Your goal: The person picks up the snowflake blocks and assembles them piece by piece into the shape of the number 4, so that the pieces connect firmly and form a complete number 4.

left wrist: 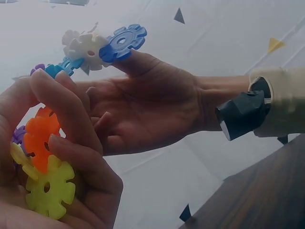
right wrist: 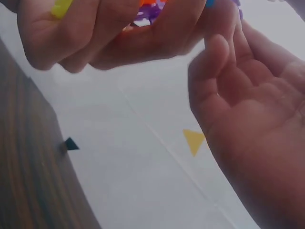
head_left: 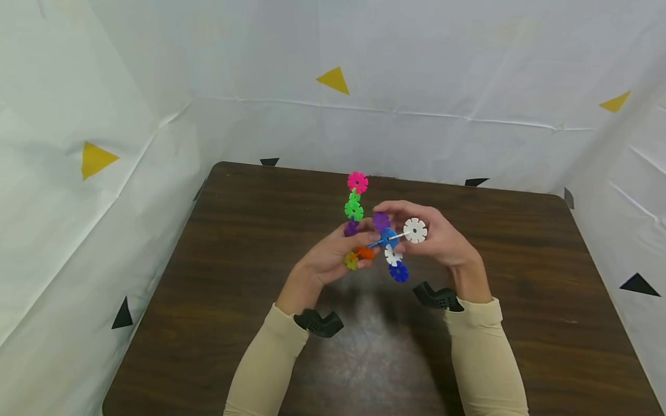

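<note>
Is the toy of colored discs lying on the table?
No, both hands, left hand and right hand, hold the disc toy above the table.

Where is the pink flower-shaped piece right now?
In the head view, the pink piece tops the toy chain, just above the green piece, beyond the left hand and over the table.

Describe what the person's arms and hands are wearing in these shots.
Both arms wear long, close-fitting beige sleeves: left sleeve, right sleeve, each ending at the wrist. A black angular camera unit sits on each wrist: left one, right one. The left hand and right hand are bare: no gloves, and no rings show on the fingers.
</note>
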